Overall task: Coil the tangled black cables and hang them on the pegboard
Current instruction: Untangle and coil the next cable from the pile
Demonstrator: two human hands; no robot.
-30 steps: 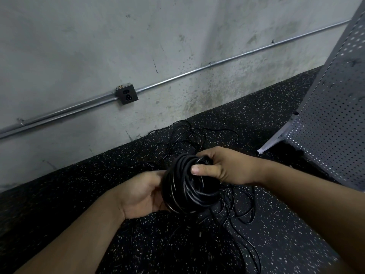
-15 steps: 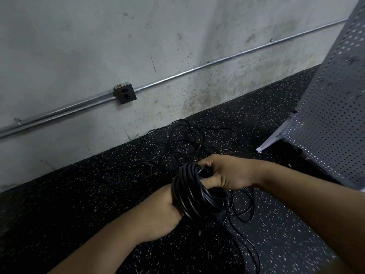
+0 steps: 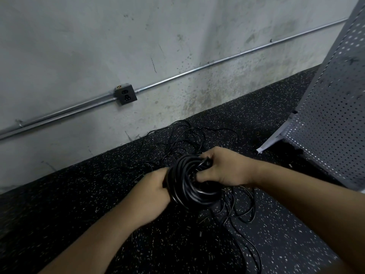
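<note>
1. The coiled black cable (image 3: 187,182) is a thick round bundle of many glossy, smooth loops. It is held between both hands, above the floor and near the middle of the view.
2. The left hand (image 3: 152,191) grips the coil's left edge. Its back faces the camera and its fingers curl out of sight behind the loops.
3. The right hand (image 3: 223,169) grips the coil's upper right side. Its fingers are curled over the strands and the thumb is tucked in towards the coil's centre.
4. Thin loose cables (image 3: 185,137) lie in a tangled scribble on the floor beyond the coil, and more strands (image 3: 244,224) trail under it towards the lower right.
5. The floor (image 3: 75,196) is black rubber matting with pale flecks.
6. A grey perforated metal pegboard (image 3: 335,119) leans at the right, well apart from the coil, with a pale angled foot (image 3: 273,140) at its base.
7. The stained, rough concrete wall (image 3: 138,36) behind carries a metal conduit (image 3: 197,71). The conduit runs into a square dark outlet box (image 3: 125,94).
</note>
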